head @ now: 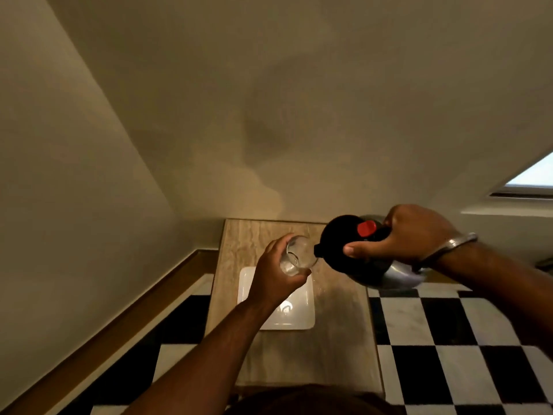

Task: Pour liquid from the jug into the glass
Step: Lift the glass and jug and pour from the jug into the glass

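Your left hand (273,272) was wrapped around the glass (296,255), fingers curled about its lower wall, and held it lifted clear of the white square plate (294,317) that lay directly beneath your wrist on the stone-topped stand (338,324). The glass was tilted, its mouth turned toward your right hand (404,239). That hand was closed over the handle side of the jug (359,250), thumb laid across the black lid just beside the red button (367,228), with the steel body hanging below your palm. The jug was tipped so that its black spout (317,250) met, or very nearly met, the rim of the glass; contact could not be told apart from closeness. No stream was visible, and the level in the glass was too faint to read.

The glass would have handled as light, rigid, smooth and breakable, best gripped low around the wall, as you had it, leaving the rim free. The jug looked like an insulated steel vessel, probably the heavier item, its weight shifting toward the spout as it tipped; the handle was the sound place to grip. Its polished body would likely have been slippery. A metal bangle (449,247) sat on your right wrist, behind the grip.
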